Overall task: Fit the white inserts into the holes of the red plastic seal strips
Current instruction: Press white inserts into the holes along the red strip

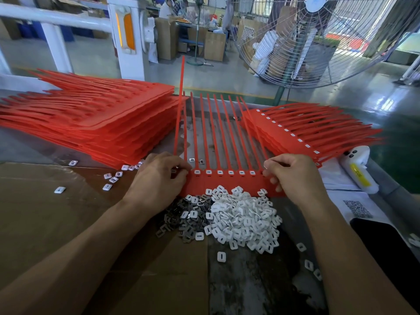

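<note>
Basically, strip sheet [229, 181] ran left-right just beyond the insert pile [243, 217]; left hand [156, 178] and right hand [293, 176] pinched its opposite ends, equally close.

One view only, from the head, looking forward and down along both forearms, which run in from the bottom corners. It sits close over the work: the left hand [159, 178] and right hand [295, 178] land just below mid-frame, at the near edge of the red seal strip [227, 183], with the pile of white inserts [245, 219] nearer the lens still. The wide angle bends the edges and reaches far up, taking in the standing fan [318, 37] at upper right and the factory floor [91, 53] beyond the bench's far edge.
</note>
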### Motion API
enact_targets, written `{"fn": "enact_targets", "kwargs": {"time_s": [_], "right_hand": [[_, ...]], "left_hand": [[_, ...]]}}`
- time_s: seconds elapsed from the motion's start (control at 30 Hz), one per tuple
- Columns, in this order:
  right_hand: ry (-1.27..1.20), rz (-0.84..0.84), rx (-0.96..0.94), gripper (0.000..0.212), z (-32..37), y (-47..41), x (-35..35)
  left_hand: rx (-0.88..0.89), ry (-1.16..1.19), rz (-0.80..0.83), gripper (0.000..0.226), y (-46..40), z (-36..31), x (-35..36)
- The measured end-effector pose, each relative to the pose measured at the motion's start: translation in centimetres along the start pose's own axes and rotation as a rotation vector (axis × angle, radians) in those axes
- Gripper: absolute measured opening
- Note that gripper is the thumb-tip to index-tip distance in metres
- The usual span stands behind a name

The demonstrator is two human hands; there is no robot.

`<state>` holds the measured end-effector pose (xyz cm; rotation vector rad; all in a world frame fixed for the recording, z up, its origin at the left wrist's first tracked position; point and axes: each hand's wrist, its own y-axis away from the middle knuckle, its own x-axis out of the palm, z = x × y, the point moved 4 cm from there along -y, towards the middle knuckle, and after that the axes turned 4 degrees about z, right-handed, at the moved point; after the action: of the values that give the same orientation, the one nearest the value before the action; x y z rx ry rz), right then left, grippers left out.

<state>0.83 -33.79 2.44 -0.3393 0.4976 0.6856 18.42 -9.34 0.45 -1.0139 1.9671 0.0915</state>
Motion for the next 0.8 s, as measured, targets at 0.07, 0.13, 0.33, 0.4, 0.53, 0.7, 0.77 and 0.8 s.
{"fn": "enact_targets", "kwargs": {"time_s": [0.07, 0.13, 0.33, 0.4, 0.53, 0.7, 0.77, 0.8], "right_hand": [[-0.008, -0.037, 0.020, 0.013, -0.07, 0.04, 0.14], [0.015, -0.055, 0.035, 0.011, -0.27, 0.03, 0.25], [0.134, -0.039, 0.064, 0.016, -0.55, -0.27, 0.38], [0.158, -0.030, 0.075, 0.017, -0.61, -0.43, 0.63], [0.174, -0.044, 0.091, 0.020, -0.73, -0.58, 0.91], [0.184, -0.078, 0.089, 0.022, -0.58, -0.45, 0.94], [0.187, -0.096, 0.094, 0.022, -0.58, -0.39, 0.95], [0.190, -0.103, 0.098, 0.021, -0.59, -0.39, 0.97]], "left_hand": [[-0.001, -0.001, -0.001, 0.017, 0.03, 0.08, 0.01], [0.000, -0.005, 0.001, 0.016, 0.04, 0.12, 0.05], [0.016, -0.017, -0.004, 0.017, -0.02, 0.07, 0.04], [0.019, -0.017, -0.012, 0.017, -0.06, 0.07, 0.03], [0.008, -0.025, -0.003, 0.017, -0.10, 0.14, 0.10], [0.005, -0.026, -0.001, 0.017, -0.09, -0.06, 0.01], [0.003, -0.011, -0.001, 0.017, -0.05, -0.16, -0.03], [0.002, -0.005, -0.001, 0.017, -0.02, -0.20, -0.07]]}}
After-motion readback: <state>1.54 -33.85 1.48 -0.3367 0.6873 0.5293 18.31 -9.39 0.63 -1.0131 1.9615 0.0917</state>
